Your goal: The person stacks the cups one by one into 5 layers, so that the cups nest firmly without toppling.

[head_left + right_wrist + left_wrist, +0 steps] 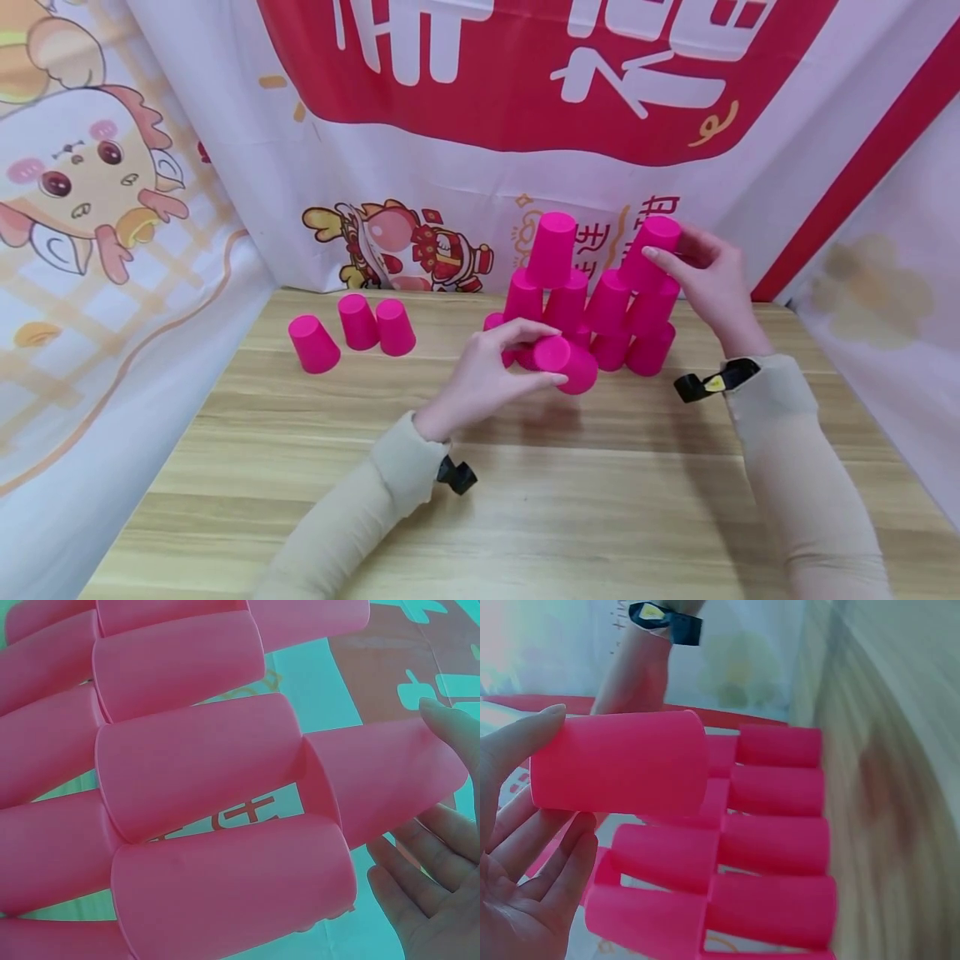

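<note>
Pink cups stand upside down in a stack, with a bottom row, a second row of several cups and a third-level cup at the left. My left hand pinches another pink cup between thumb and fingers, in front of the stack, its base up and tilted toward me. With thumb and fingers, my right hand holds a cup at the right end of the third level, over two second-row cups. Whether its rim rests fully on them I cannot tell.
Three more upside-down cups, among them one cup standing a little apart, are on the wooden table to the left. A printed cloth hangs close behind the stack, and other cloths line both sides.
</note>
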A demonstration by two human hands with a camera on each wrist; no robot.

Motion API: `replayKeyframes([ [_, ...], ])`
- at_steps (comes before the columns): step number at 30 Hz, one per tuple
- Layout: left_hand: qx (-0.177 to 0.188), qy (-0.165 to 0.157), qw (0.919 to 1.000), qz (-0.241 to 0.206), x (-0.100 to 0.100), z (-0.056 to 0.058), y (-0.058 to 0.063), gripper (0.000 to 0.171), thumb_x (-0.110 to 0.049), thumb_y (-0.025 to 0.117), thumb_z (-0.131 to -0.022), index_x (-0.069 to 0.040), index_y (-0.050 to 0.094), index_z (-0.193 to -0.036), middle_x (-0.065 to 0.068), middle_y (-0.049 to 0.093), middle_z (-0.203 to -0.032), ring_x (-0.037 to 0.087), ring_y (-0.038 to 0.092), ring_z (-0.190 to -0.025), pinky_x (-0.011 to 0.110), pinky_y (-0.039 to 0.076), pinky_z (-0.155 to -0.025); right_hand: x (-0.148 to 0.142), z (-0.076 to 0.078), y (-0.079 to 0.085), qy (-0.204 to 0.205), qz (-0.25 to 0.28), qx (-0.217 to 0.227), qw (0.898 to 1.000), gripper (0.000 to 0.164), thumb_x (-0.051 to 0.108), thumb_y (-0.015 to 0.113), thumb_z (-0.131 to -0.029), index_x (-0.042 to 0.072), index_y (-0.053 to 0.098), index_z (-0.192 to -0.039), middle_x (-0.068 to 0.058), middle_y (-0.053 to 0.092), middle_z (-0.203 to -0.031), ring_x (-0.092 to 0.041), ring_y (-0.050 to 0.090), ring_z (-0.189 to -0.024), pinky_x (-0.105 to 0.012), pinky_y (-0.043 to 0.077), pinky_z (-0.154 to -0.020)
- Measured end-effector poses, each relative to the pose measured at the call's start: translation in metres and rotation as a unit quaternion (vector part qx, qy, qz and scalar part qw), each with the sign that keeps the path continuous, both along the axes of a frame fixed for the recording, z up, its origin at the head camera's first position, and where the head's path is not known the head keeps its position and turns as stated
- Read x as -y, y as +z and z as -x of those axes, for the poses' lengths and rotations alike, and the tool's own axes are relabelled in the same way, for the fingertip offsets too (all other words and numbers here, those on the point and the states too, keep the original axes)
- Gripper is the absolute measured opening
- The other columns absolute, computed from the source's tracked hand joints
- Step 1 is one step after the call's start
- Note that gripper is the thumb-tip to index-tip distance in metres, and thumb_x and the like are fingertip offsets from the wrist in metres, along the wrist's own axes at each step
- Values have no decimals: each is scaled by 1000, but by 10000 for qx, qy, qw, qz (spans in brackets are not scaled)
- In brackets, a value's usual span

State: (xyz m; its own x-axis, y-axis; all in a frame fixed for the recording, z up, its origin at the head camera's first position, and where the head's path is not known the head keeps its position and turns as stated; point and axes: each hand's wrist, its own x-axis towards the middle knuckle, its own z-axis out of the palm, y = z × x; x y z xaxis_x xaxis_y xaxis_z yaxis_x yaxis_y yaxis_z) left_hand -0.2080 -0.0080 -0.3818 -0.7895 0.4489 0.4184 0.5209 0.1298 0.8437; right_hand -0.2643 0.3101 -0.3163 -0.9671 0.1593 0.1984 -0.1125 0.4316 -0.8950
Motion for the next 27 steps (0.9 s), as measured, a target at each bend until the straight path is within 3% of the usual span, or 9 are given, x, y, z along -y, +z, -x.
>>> replayKeyframes([
  [6,-135,44,9996,-232,-15,5,19,49,-28,89,-82,-20,67,-125,-9,69,-119,8,66,-105,30,57,-87,0,-1,-2,4,62,-54,10000,70,57,76,-85,34,55,-148,-3,59,-137,-19,54,-118,-24,53,-86],
  [10,-313,-112,9978,-582,-23,12,37,48,-21,88,-82,-14,65,-123,-5,70,-120,9,66,-109,37,58,-88,-1,0,-4,43,129,-112,9998,68,55,77,-86,33,56,-147,-3,60,-137,-19,54,-119,-23,53,-85],
  [13,-616,-164,9948,-799,-28,18,56,48,-18,88,-83,-11,63,-123,-3,70,-121,10,67,-109,39,59,-87,-2,0,-5,43,134,-121,9998,67,55,77,-86,33,56,-147,-2,60,-136,-19,54,-118,-24,53,-86],
  [18,-1087,9,9900,-897,-33,32,95,48,-16,88,-82,-8,62,-123,0,70,-119,9,66,-108,38,58,-87,-2,0,-5,14,119,-101,9999,68,56,77,-85,33,56,-147,-2,59,-136,-19,54,-118,-24,53,-85],
  [27,-816,562,9904,-958,-38,52,162,51,-13,86,-83,-4,61,-127,2,70,-122,7,64,-110,23,51,-94,0,1,-5,64,212,-104,9997,67,56,77,-84,34,58,-145,-2,60,-136,-20,54,-118,-23,53,-86],
])
